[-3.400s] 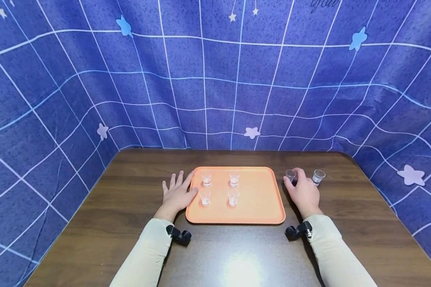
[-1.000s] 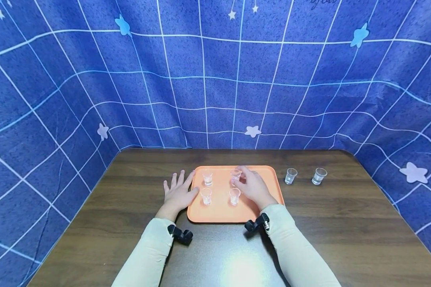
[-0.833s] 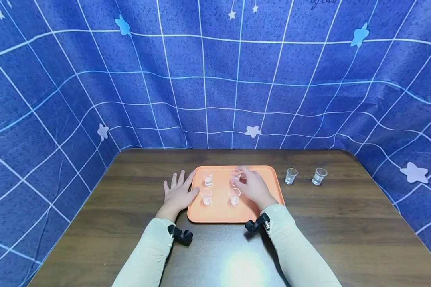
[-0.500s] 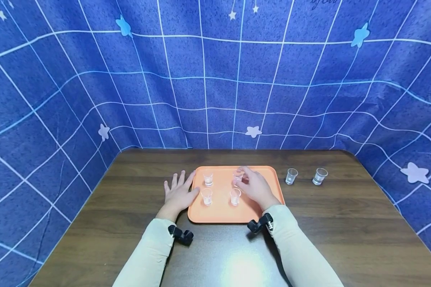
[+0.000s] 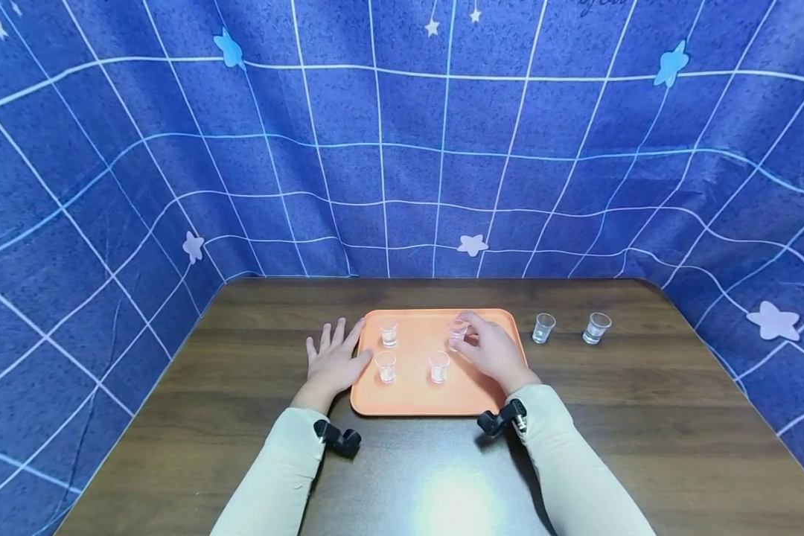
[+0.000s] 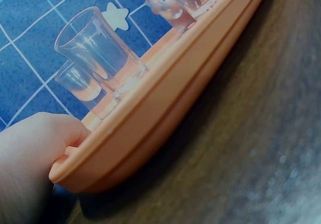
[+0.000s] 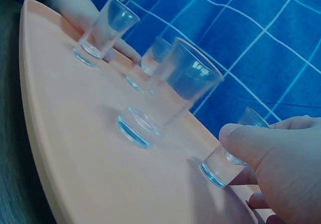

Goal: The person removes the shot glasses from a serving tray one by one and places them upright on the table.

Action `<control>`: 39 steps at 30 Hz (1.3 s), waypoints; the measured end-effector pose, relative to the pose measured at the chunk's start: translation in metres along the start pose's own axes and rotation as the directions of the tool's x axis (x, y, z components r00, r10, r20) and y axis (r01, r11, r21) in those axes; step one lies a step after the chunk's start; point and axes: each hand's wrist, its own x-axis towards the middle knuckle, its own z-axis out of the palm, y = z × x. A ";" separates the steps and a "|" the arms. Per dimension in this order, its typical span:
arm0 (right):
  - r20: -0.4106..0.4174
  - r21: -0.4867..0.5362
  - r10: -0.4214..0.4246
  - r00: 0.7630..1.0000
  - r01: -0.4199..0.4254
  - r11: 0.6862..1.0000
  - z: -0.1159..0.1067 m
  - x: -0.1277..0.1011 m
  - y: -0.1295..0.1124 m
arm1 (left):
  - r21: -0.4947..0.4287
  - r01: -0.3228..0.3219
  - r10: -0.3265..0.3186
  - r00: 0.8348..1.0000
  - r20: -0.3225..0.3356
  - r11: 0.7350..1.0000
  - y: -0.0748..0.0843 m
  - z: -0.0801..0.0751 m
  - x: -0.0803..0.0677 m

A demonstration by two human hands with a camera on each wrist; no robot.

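My right hand (image 5: 492, 356) pinches a clear shot glass (image 5: 457, 335) between thumb and fingers, at the back right of the orange tray (image 5: 402, 403). In the right wrist view that shot glass stands nearly upright, its base close over the tray. Three more shot glasses are on the tray: one back left (image 5: 388, 335), one front left (image 5: 385, 368), one front middle (image 5: 438, 368). Fingers spread, my left hand (image 5: 331, 367) rests at the tray's left edge; in the left wrist view its thumb side touches the rim (image 6: 75, 166).
To the right of the tray, two more shot glasses, one nearer (image 5: 543, 329) and one farther (image 5: 596, 329), stand on the brown wooden table (image 5: 643, 417). A blue curtain (image 5: 402, 171) with white lines and stars hangs behind the table and along its sides.
Earlier my right hand was at a shot glass right of the tray. It then took hold of the back right glass on the tray and has moved it slightly right. My left hand stays put.
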 end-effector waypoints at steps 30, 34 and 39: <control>-0.100 -0.126 -0.053 0.994 0.040 0.991 -0.036 -0.036 0.044 | 0.010 -0.009 0.009 1.000 0.007 1.000 -0.002 0.003 0.002; -0.129 -0.135 -0.054 0.990 0.036 0.990 -0.040 -0.040 0.048 | 0.014 -0.005 0.005 1.000 0.005 1.000 -0.002 0.003 0.002; -0.149 -0.176 -0.122 0.981 0.095 0.980 -0.042 -0.044 0.053 | 0.019 -0.004 0.004 1.000 -0.001 1.000 -0.001 0.002 0.001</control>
